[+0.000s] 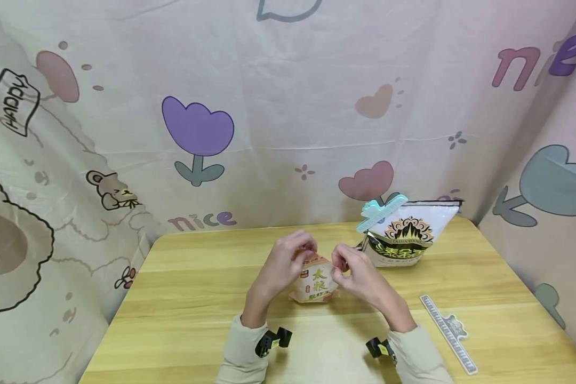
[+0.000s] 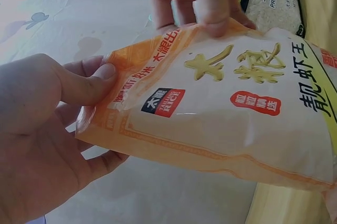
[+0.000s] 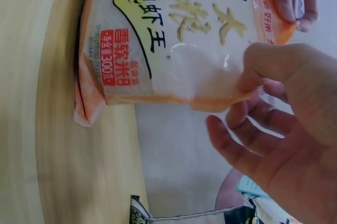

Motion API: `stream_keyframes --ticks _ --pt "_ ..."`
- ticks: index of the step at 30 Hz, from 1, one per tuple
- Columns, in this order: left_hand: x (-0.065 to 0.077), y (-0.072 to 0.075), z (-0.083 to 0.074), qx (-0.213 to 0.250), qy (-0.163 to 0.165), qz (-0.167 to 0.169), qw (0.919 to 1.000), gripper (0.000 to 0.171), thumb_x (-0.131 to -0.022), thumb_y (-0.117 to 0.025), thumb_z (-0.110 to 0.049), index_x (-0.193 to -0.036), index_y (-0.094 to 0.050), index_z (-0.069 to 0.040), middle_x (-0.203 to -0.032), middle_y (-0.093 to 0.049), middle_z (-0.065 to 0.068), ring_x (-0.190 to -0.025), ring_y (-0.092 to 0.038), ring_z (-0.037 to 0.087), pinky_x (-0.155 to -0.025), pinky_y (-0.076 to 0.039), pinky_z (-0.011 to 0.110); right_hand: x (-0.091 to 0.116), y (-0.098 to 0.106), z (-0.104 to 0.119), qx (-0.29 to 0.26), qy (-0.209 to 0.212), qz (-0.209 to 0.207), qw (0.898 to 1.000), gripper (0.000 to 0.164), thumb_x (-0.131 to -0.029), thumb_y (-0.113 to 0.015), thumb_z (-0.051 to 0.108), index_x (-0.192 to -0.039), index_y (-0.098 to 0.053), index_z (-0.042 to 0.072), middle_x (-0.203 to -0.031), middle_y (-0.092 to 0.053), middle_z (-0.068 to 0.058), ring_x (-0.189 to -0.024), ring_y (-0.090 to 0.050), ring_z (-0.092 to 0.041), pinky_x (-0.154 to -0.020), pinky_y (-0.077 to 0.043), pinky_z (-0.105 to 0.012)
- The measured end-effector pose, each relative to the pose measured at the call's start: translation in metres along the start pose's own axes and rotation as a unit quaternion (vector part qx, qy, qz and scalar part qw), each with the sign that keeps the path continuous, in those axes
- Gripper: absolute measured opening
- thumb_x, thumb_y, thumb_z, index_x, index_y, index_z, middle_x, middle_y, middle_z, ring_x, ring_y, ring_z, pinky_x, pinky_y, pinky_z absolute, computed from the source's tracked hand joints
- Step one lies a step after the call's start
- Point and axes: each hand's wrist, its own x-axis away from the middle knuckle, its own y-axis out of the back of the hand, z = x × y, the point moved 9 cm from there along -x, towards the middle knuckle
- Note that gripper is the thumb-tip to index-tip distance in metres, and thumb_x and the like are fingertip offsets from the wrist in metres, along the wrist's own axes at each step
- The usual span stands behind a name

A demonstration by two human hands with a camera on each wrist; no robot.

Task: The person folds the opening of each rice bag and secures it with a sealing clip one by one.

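Observation:
An orange and white rice bag [image 1: 317,282] with gold characters stands upright on the table between both hands. My left hand [image 1: 288,261] pinches its orange top edge at the left corner; in the left wrist view the thumb [image 2: 102,79] presses on the front while fingers lie behind. My right hand [image 1: 357,272] pinches the bag's other upper side between thumb and index finger, as the right wrist view shows, with the remaining fingers loosely bent [image 3: 237,145]. The bag's back is hidden.
Behind and to the right stands a white and black rice bag [image 1: 403,234], its top corner held by a turquoise clip [image 1: 381,212]. A grey toothed clip [image 1: 448,333] lies flat at the right of the wooden table [image 1: 187,298]. A printed curtain [image 1: 278,106] hangs behind.

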Motion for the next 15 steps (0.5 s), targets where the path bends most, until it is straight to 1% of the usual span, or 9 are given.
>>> stream_keyframes --ticks 3,7,11,13,15 --pt "0.0002 0.0007 -0.0002 0.004 0.001 0.001 1.0 0.014 -0.086 -0.063 0.006 -0.083 -0.062 -0.007 -0.082 -0.058 -0.001 -0.071 -0.054 0.009 -0.063 -0.049 0.02 0.0012 -0.0021 -0.0044 0.006 -0.019 0.023 1.0 0.03 -0.069 -0.065 -0.005 -0.08 -0.049 0.017 -0.074 -0.049 0.008 -0.067 -0.051 -0.01 -0.056 -0.047 -0.023" --pt "0.0007 0.0 0.0 0.008 -0.002 0.001 1.0 0.014 -0.085 -0.062 0.008 -0.083 -0.062 -0.006 -0.082 -0.059 0.0 -0.073 -0.055 0.011 -0.065 -0.05 0.021 0.0034 -0.0039 -0.0087 0.01 -0.041 0.048 0.998 0.03 -0.065 -0.064 -0.004 -0.077 -0.048 0.017 -0.072 -0.049 0.006 -0.066 -0.051 -0.013 -0.055 -0.044 -0.022" --pt "0.0021 0.0 0.0008 0.009 0.0 0.003 1.0 0.014 -0.085 -0.063 0.007 -0.083 -0.062 -0.007 -0.082 -0.059 -0.001 -0.073 -0.056 0.01 -0.064 -0.05 0.02 0.0054 -0.0063 -0.0098 0.008 -0.048 0.074 0.996 0.028 -0.066 -0.064 -0.004 -0.078 -0.048 0.016 -0.073 -0.05 0.004 -0.067 -0.052 -0.013 -0.057 -0.046 -0.022" --pt "0.0032 0.0003 0.0003 0.012 0.002 0.009 0.9999 0.014 -0.085 -0.064 0.007 -0.084 -0.062 -0.007 -0.083 -0.06 -0.001 -0.074 -0.056 0.01 -0.064 -0.05 0.02 0.0067 -0.0068 -0.0092 -0.014 -0.052 0.088 0.995 0.027 -0.068 -0.064 -0.004 -0.081 -0.049 0.015 -0.076 -0.052 0.004 -0.069 -0.053 -0.013 -0.061 -0.048 -0.024" --pt "0.0043 0.0004 0.0002 0.014 0.006 0.016 0.9998 0.011 -0.086 -0.065 0.003 -0.084 -0.062 -0.008 -0.084 -0.06 -0.001 -0.075 -0.055 0.009 -0.065 -0.05 0.021 0.0077 -0.0056 -0.0078 -0.043 -0.057 0.095 0.993 0.026 -0.071 -0.064 -0.003 -0.085 -0.05 0.015 -0.08 -0.054 0.004 -0.074 -0.055 -0.013 -0.066 -0.05 -0.027"
